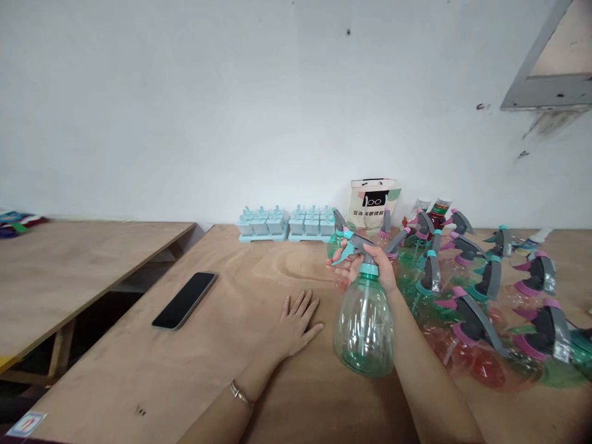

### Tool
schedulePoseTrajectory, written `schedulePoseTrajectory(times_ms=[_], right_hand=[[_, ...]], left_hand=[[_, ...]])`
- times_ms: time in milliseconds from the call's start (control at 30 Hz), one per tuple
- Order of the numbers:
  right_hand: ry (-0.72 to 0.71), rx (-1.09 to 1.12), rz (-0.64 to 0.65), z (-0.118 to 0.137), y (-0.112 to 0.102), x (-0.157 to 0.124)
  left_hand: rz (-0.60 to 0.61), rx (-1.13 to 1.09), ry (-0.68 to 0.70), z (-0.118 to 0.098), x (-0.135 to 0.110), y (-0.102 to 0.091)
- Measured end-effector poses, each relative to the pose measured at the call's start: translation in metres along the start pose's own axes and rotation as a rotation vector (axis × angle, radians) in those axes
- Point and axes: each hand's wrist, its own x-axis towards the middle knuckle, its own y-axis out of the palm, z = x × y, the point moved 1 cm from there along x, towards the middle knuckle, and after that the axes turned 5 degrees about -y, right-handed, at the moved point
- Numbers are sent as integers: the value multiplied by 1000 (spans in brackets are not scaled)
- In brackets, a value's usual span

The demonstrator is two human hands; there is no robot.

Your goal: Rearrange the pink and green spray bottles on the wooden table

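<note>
A clear green spray bottle (365, 324) with a teal collar and a grey and teal trigger head is held upright in front of me. My right hand (382, 262) grips it around the neck and head, its fingers partly hidden behind the nozzle. Whether the bottle's base touches the table I cannot tell. My left hand (298, 324) lies flat on the wooden table (222, 364), fingers spread and holding nothing, to the left of the bottle. A bracelet (241, 393) circles the left wrist.
Several green and pink spray bottles (481, 320) crowd the right side. Light-blue popsicle moulds (263, 225) and a paper bag (374, 206) stand by the wall. A phone (185, 300) lies at left. Beyond a gap is another table (83, 259).
</note>
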Motion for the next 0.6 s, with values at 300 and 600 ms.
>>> schedulePoseTrajectory(times_ms=[300,600], right_hand=[[4,-90,147,-8,-3,-6],[-71,-119,64,-21,-2,2]], left_hand=[[40,-27,0,0,0,-7],[44,1,24,4,1,-2]])
